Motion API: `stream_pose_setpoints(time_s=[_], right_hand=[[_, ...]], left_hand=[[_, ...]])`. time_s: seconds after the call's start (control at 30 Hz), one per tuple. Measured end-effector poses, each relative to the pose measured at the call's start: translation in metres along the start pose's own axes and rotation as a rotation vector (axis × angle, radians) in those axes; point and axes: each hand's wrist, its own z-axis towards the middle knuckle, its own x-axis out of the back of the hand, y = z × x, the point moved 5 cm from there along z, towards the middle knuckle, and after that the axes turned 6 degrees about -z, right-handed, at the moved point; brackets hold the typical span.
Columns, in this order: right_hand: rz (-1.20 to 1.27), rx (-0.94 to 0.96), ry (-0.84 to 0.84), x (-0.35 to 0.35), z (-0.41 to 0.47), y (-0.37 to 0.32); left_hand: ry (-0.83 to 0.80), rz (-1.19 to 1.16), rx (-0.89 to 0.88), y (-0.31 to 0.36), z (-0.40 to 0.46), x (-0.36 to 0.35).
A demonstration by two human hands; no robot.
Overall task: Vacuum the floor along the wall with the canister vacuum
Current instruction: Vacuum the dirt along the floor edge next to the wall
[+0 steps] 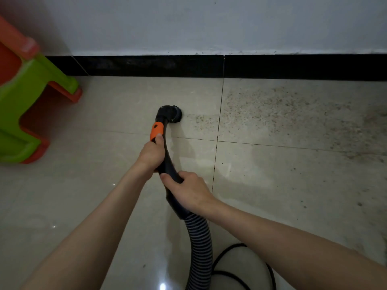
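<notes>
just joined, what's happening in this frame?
A person is vacuuming a tiled floor near the wall. The left hand grips the black wand just below its orange collar; the right hand grips it lower, above the ribbed hose. The nozzle sits on the floor at the left edge of a wide patch of grit, short of the black baseboard. A green and orange plastic piece stands at left.

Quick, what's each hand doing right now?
Left hand: closed, fingers gripping the vacuum handle below its orange part.
Right hand: closed, gripping the same handle lower, near the hose.
</notes>
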Motion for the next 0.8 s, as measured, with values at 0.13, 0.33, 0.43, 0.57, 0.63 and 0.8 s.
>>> stream_pose_setpoints(time_s=[0.13, 0.33, 0.43, 0.57, 0.63, 0.8], right_hand=[[-0.018, -0.018, 0.036, -0.002, -0.018, 0.01], [0.013, -0.047, 0.124, 0.013, -0.028, 0.016], [0.048, -0.067, 0.164, 0.02, -0.032, 0.021], [0.108, -0.088, 0.206, 0.028, -0.038, 0.028], [0.122, -0.096, 0.226, 0.031, -0.04, 0.03], [0.147, -0.113, 0.242, 0.035, -0.041, 0.036]], left_hand=[[-0.031, 0.004, -0.011, -0.008, -0.013, -0.008], [-0.091, 0.013, -0.028, 0.003, -0.021, -0.028], [-0.127, 0.032, -0.04, 0.012, -0.026, -0.04], [-0.176, 0.061, -0.044, 0.021, -0.032, -0.055], [-0.193, 0.077, -0.057, 0.025, -0.035, -0.061], [-0.218, 0.11, -0.069, 0.03, -0.039, -0.07]])
